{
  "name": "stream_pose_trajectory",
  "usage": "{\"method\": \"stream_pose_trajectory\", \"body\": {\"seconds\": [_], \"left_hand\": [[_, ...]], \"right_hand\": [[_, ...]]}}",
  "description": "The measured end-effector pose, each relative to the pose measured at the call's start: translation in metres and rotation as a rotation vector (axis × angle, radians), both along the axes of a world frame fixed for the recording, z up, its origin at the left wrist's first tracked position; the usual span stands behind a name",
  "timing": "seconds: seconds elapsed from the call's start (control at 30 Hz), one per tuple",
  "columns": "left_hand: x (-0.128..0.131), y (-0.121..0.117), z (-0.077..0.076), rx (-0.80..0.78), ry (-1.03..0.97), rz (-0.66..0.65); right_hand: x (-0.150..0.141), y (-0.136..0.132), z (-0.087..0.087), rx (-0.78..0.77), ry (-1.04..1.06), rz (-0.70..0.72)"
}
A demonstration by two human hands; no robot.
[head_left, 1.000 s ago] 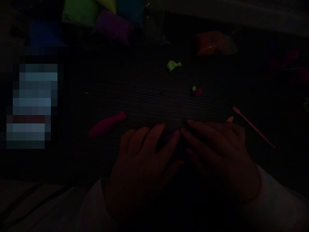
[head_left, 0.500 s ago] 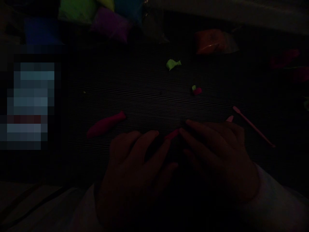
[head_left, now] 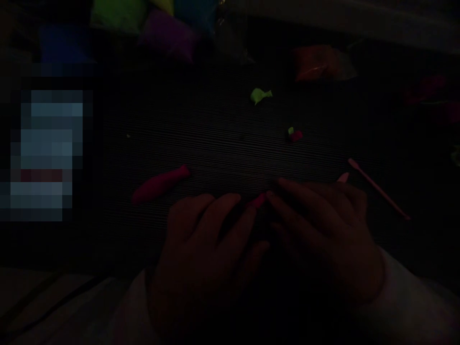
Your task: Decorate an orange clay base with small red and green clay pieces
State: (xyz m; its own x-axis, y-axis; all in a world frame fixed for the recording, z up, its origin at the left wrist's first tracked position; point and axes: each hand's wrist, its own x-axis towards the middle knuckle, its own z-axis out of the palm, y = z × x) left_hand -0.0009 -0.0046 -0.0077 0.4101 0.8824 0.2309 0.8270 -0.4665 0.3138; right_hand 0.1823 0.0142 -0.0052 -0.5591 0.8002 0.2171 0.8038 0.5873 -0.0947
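- In hand, by the look of it: shaping a small pink clay roll (head_left: 258, 198), probably by rolling or pressing it against the dark tabletop (head_left: 201, 129) between the two hands.
- Left hand (head_left: 204, 244): palm down, fingers spread and thumb apart, with the index fingertip at the roll's near end; not clamped on anything.
- Right hand (head_left: 319, 227): stretched over the roll's other end with fingertips close together; too dark to tell whether pinching or merely touching.
- Called for next, as a judgement: light, even fingertip pressure, with care against flattening or snapping so thin a piece.
- Beyond the left hand, well apart from the roll: a larger magenta tapered clay piece (head_left: 160, 185), lying flat.
- Just past the right hand: a slim pink modelling tool (head_left: 379, 189), near a second pink tip (head_left: 343, 178) partly hidden by the knuckles.
- Across the fine-grained surface: a lime-green clay scrap (head_left: 259, 96) and, nearer, a red-pink scrap (head_left: 296, 136) beside a tiny green bit (head_left: 291, 131).
- Along the far side: an orange clay packet (head_left: 314, 63), and to the left purple (head_left: 168, 36), green (head_left: 118, 14) and blue packets (head_left: 64, 43).
- At left, a pixelated bright patch (head_left: 46, 153), impossible to identify.
- Very dim room overall, with little readable beyond the table.
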Motion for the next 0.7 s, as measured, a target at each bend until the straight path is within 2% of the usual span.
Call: {"method": "stream_pose_trajectory", "body": {"seconds": [0.7], "left_hand": [[0.0039,0.0010,-0.0031,-0.056,0.110,-0.017]], "right_hand": [[-0.0010,-0.0008,0.0008,-0.002,-0.002,0.003]]}}
